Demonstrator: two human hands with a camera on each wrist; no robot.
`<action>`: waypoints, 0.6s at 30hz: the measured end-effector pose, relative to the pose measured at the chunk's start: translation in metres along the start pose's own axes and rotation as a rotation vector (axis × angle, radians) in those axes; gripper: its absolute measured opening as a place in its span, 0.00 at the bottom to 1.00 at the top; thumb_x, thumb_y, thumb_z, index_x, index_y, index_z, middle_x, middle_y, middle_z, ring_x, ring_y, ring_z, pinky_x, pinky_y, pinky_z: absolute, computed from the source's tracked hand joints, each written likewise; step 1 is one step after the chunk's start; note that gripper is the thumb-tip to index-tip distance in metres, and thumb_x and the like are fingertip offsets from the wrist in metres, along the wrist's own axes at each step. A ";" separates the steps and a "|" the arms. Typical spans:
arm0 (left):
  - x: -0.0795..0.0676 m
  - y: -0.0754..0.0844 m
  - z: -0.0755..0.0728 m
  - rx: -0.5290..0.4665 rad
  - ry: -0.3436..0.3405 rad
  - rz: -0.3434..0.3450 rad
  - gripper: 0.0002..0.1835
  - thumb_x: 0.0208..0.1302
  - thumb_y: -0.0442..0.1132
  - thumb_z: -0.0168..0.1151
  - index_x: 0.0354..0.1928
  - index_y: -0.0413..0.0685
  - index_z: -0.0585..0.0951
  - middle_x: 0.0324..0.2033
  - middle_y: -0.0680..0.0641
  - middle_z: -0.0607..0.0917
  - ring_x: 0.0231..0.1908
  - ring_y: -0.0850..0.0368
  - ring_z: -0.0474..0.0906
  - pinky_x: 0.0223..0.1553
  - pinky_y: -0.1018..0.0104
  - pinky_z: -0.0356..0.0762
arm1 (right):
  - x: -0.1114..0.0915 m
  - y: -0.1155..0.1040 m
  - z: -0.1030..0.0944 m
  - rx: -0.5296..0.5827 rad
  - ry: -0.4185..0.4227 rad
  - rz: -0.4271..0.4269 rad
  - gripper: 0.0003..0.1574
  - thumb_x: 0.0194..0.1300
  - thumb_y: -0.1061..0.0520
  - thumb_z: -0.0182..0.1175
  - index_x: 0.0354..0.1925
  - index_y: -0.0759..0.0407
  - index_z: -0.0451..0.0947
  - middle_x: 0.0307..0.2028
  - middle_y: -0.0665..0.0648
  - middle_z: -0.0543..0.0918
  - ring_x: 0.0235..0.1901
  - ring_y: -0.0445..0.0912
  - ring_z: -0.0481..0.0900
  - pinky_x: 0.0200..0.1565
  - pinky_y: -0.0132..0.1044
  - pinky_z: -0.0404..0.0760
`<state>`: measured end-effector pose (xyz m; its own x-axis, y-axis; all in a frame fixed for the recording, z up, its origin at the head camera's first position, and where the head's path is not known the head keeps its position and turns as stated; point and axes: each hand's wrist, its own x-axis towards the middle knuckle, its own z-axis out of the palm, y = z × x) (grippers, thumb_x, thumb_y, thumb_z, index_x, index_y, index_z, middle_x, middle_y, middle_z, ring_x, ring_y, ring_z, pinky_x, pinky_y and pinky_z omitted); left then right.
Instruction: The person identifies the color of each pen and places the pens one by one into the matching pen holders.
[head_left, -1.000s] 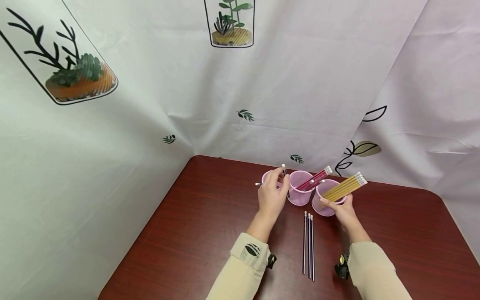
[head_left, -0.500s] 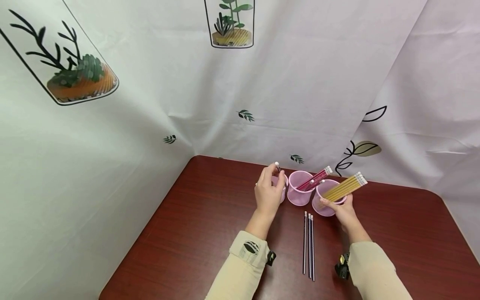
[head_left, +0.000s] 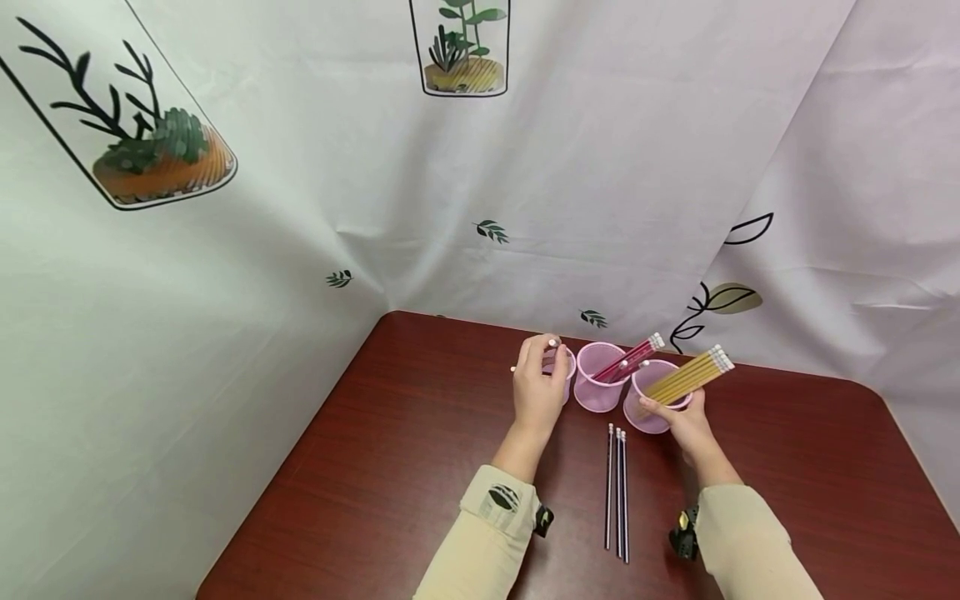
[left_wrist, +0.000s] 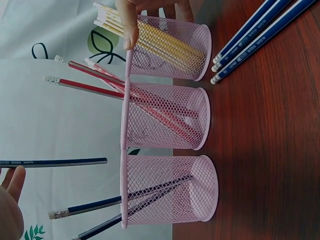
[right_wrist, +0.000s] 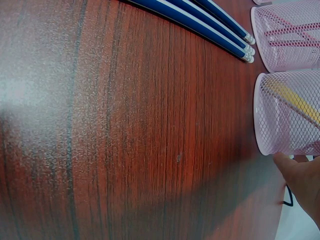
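My left hand (head_left: 538, 392) pinches a blue pencil (left_wrist: 60, 162) over the left pink mesh pencil cup (left_wrist: 150, 162). Its lower end hangs just above that cup's rim in the left wrist view. Two other blue pencils (left_wrist: 95, 205) lean inside the same cup. At the right pink cup (head_left: 647, 419), my right hand (head_left: 688, 423) grips the side, thumb at the rim. A bundle of yellow pencils (head_left: 686, 375) tilts out of this cup. Between them stands the middle pink cup (head_left: 597, 397), with several red pencils (left_wrist: 92, 87) in it.
Three blue pencils (head_left: 618, 492) lie side by side on the dark red wooden table (head_left: 360, 492), in front of the cups and between my forearms. A white patterned cloth (head_left: 420, 267) hangs close behind the table's back edge.
My left hand has carried the blue pencil leftward, from beside the middle cup to over the left cup, and the pencil's eraser end has dropped a little. The right hand stays put.
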<state>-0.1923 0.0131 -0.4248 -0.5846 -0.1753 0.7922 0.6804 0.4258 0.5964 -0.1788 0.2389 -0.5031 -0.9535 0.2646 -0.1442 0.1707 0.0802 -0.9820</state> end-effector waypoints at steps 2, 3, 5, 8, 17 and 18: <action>-0.001 -0.001 0.000 -0.025 -0.001 -0.007 0.05 0.59 0.27 0.58 0.38 0.38 0.77 0.36 0.44 0.78 0.39 0.55 0.78 0.41 0.74 0.76 | 0.000 0.000 0.000 -0.001 0.000 0.002 0.57 0.56 0.60 0.65 0.67 0.61 0.34 0.64 0.65 0.50 0.63 0.54 0.49 0.65 0.44 0.46; -0.002 -0.002 0.001 -0.031 -0.001 -0.010 0.05 0.59 0.27 0.58 0.38 0.38 0.77 0.36 0.44 0.78 0.38 0.55 0.78 0.41 0.73 0.76 | 0.000 0.000 0.000 -0.003 0.000 0.004 0.57 0.56 0.60 0.65 0.67 0.61 0.34 0.64 0.65 0.50 0.63 0.54 0.49 0.65 0.44 0.46; -0.003 -0.002 0.001 -0.034 0.000 -0.020 0.06 0.58 0.26 0.58 0.38 0.38 0.77 0.36 0.44 0.78 0.38 0.55 0.79 0.41 0.72 0.77 | 0.000 0.001 0.000 0.000 -0.001 0.001 0.57 0.56 0.60 0.65 0.66 0.61 0.34 0.63 0.65 0.51 0.63 0.54 0.50 0.65 0.44 0.47; -0.005 -0.002 0.003 -0.036 0.002 -0.026 0.08 0.56 0.24 0.59 0.37 0.39 0.78 0.36 0.44 0.78 0.38 0.56 0.79 0.40 0.70 0.77 | 0.001 0.001 0.000 0.001 -0.002 -0.002 0.55 0.56 0.60 0.65 0.66 0.61 0.35 0.61 0.62 0.53 0.61 0.52 0.52 0.64 0.43 0.49; -0.013 -0.006 0.005 0.064 -0.079 -0.046 0.06 0.54 0.27 0.61 0.35 0.39 0.81 0.34 0.44 0.81 0.40 0.54 0.78 0.42 0.72 0.75 | 0.003 0.002 0.000 0.002 0.002 -0.002 0.54 0.56 0.61 0.65 0.66 0.61 0.36 0.58 0.57 0.56 0.60 0.49 0.54 0.63 0.41 0.51; -0.014 -0.007 0.005 0.066 -0.089 -0.059 0.06 0.55 0.27 0.60 0.36 0.38 0.81 0.34 0.44 0.82 0.39 0.54 0.78 0.42 0.72 0.75 | 0.003 0.003 0.000 0.003 0.002 -0.001 0.55 0.56 0.61 0.65 0.66 0.61 0.36 0.58 0.57 0.56 0.60 0.49 0.54 0.63 0.41 0.51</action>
<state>-0.1913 0.0168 -0.4409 -0.6619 -0.1237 0.7393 0.6144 0.4754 0.6297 -0.1813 0.2404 -0.5060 -0.9531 0.2667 -0.1432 0.1693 0.0773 -0.9825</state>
